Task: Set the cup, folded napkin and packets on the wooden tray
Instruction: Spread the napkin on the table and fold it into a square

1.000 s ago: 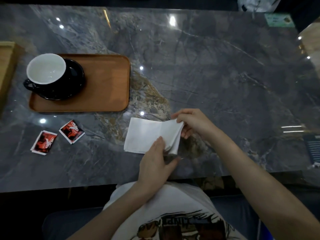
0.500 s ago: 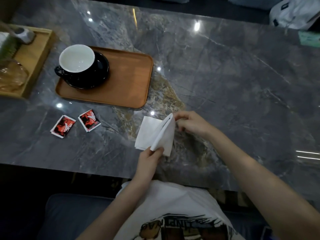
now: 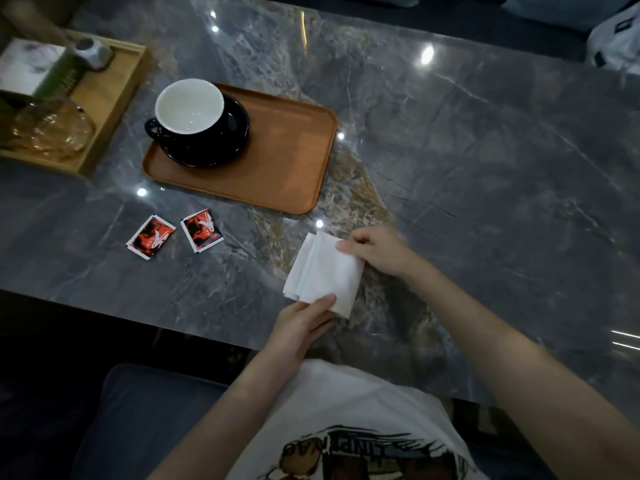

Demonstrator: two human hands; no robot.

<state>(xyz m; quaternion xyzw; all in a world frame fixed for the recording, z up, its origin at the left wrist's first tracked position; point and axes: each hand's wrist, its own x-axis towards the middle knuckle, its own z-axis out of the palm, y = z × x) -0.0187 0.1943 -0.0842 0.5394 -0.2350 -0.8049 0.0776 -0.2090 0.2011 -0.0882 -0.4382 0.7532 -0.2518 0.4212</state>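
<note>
- Folding is the step in hand: the white napkin (image 3: 323,271) lies doubled on the marble table (image 3: 485,168), just off the near right corner of the wooden tray (image 3: 277,174), not yet on it.
- The napkin's far corner is pinched by the right hand (image 3: 375,249), fingers curled on the paper.
- Its near edge is held by the left hand (image 3: 304,323), thumb laid on top, the fingers apparently beneath.
- The cup (image 3: 189,110) is already set on the tray, on a black saucer (image 3: 221,147), at the tray's left end; that part is judged done.
- The 2 red packets (image 3: 175,233) are left on the table, just in front of the tray, untouched.
- Roughly 1 of 3 placements is judged complete; the napkin and packets remain.
</note>
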